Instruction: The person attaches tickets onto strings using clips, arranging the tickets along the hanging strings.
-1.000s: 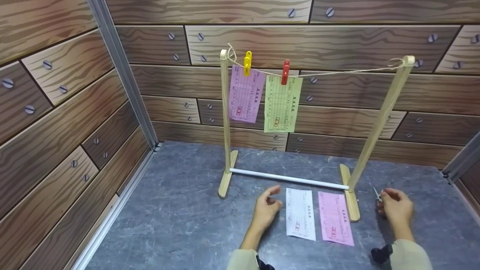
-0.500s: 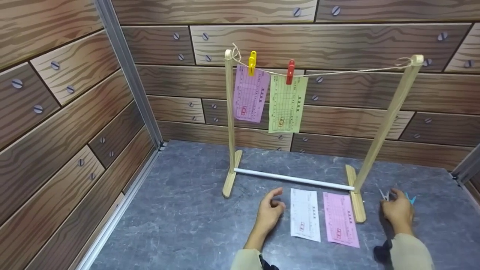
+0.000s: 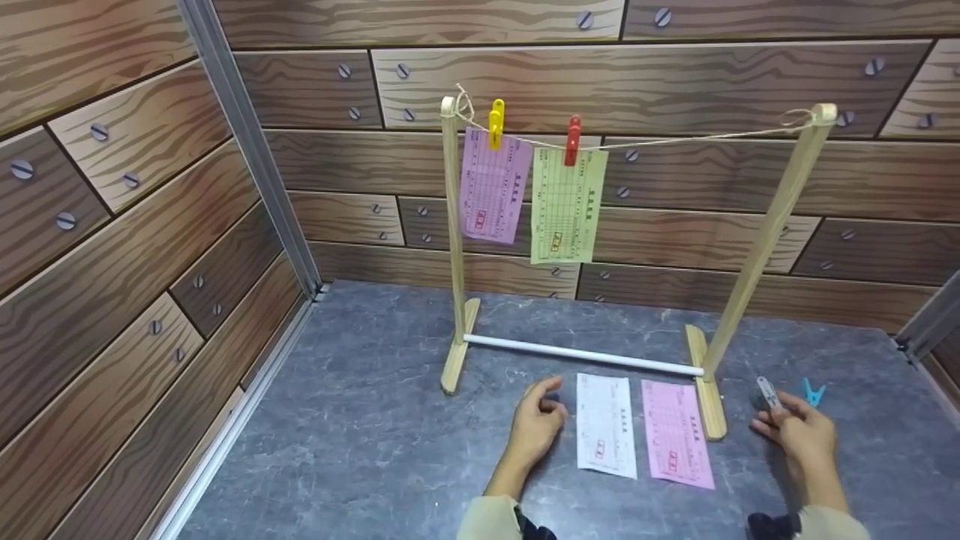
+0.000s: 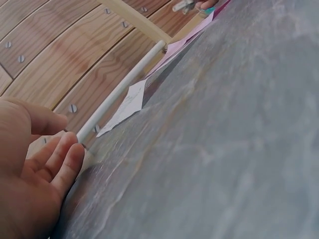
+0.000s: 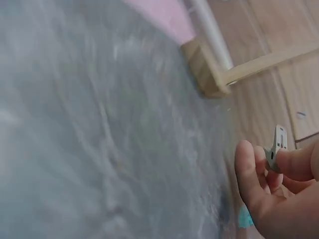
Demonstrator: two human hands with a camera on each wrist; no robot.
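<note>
My right hand point(image 3: 806, 435) pinches a pale grey clothespin point(image 3: 768, 393) between thumb and fingers, above the table right of the rack. In the right wrist view the same clothespin point(image 5: 278, 147) points up from the fingertips. A blue clothespin point(image 3: 813, 391) lies on the table just behind that hand. My left hand point(image 3: 536, 424) holds nothing, its fingers loosely bent, left of a white paper slip point(image 3: 606, 426). Beside that slip lies a pink paper slip point(image 3: 677, 435). Neither slip is touched by a hand.
A wooden rack point(image 3: 772, 240) with a white bottom bar point(image 3: 585, 355) stands behind the slips. On its string point(image 3: 675, 141), a yellow clothespin point(image 3: 496, 124) holds a purple slip point(image 3: 493, 187) and a red clothespin point(image 3: 572, 141) holds a green slip point(image 3: 566, 206). Wood-patterned walls point(image 3: 315, 82) enclose the table.
The right hand, earlier beside and over the clothespins, has drawn back slightly with the grey clothespin turned upward; the blue one now shows fully behind it. The left hand stays in place.
</note>
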